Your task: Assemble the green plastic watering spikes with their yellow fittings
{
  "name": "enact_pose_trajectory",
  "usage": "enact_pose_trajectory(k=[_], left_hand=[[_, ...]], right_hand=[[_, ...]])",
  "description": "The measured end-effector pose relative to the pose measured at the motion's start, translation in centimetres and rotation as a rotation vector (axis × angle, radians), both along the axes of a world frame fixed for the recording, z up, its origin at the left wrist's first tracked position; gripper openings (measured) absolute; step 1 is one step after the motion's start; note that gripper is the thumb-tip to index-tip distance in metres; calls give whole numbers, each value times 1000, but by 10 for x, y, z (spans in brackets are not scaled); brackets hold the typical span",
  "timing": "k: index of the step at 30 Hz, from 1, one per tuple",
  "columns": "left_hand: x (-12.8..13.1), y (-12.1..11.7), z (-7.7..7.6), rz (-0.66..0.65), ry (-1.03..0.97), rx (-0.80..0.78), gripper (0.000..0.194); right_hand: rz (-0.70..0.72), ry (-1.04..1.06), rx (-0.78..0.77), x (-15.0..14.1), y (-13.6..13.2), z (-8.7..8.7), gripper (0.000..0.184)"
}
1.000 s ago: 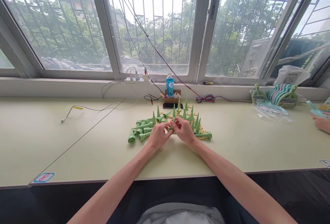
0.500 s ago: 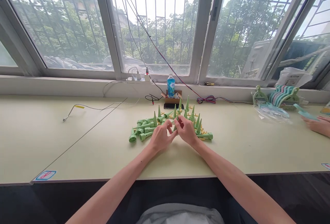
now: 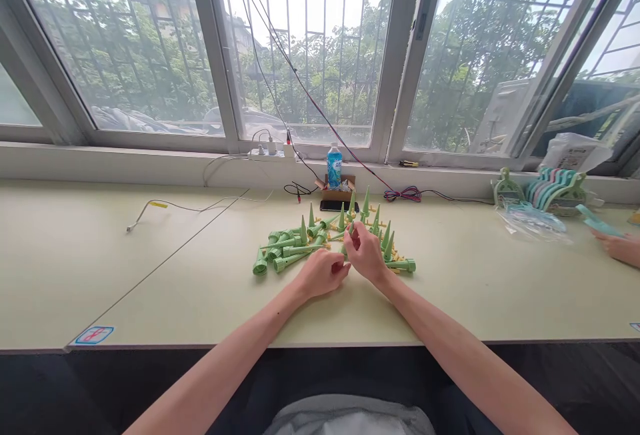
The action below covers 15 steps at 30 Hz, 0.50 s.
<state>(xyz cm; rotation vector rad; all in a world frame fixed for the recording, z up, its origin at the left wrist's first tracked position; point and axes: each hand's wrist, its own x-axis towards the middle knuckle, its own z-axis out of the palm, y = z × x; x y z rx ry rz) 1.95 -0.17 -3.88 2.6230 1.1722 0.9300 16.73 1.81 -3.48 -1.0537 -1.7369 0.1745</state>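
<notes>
My right hand (image 3: 364,251) is closed around a green plastic spike (image 3: 351,227), whose pointed tip rises above the fingers. Just left of it, my left hand (image 3: 324,273) is low over the table with its fingers curled inward; whatever it grips is hidden. Around both hands lie more green plastic spikes. On the left, several lie on their sides, among them one with an open ribbed collar (image 3: 259,266). Others stand point up behind and to the right, such as an upright spike (image 3: 389,246). Small yellow plastic pieces (image 3: 395,255) are scattered among them.
Behind the spikes stand a blue bottle (image 3: 334,167), a small cardboard box (image 3: 330,193) and a dark phone (image 3: 339,206). Coiled cable (image 3: 403,193) lies at the back. At right are green and pink plastic items (image 3: 555,189) and another person's hand (image 3: 620,248).
My left hand has lowered slightly and its fingers have curled in, away from the spike. My right hand stays on the spike, moving slightly right in view. The camera view has shifted a little.
</notes>
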Motion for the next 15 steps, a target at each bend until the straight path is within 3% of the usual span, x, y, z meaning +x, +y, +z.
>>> enact_pose_trajectory(k=[7, 11, 15], left_hand=[[0, 1, -3, -36, 9, -26, 23], [0, -1, -2, -50, 18, -19, 23], [1, -3, -2, -40, 31, -11, 28]], right_hand=[[27, -75, 41, -4, -1, 3, 18], [37, -118, 75, -14, 6, 16, 22], [64, -129, 118, -29, 30, 37, 22]])
